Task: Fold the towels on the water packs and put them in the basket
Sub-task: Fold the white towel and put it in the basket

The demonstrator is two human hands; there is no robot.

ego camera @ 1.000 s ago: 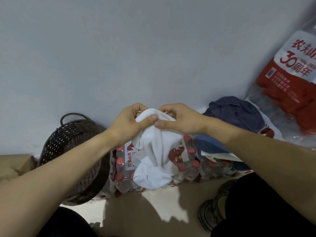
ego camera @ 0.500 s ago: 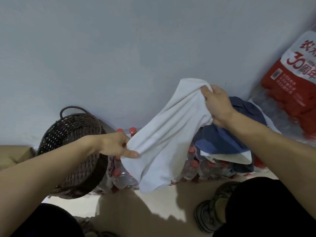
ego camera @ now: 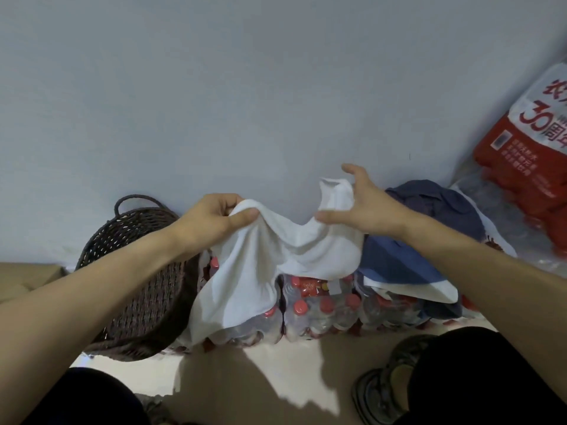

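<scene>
A white towel [ego camera: 270, 265] hangs in a sag between my two hands, above the water packs [ego camera: 319, 311] of red-capped bottles; its lower part drapes over their left side. My left hand [ego camera: 214, 219] pinches the towel's left end between thumb and fingers. My right hand [ego camera: 368, 207] holds the lifted right end on its palm side, thumb and forefinger spread, the other fingers hidden. The dark wicker basket [ego camera: 141, 289] stands left of the packs against the wall. A pile of blue towels [ego camera: 429, 216] lies on the packs' right part.
A large red-labelled water pack [ego camera: 521, 154] leans at the far right. A cardboard box [ego camera: 24, 277] sits at the left edge. My shoe [ego camera: 386, 384] and dark-trousered knees are on the pale floor in front. The grey wall is close behind.
The towel went from bunched between both hands to pulled apart. Since half a second ago my right hand has come down and my left hand has risen, so the towel hangs level.
</scene>
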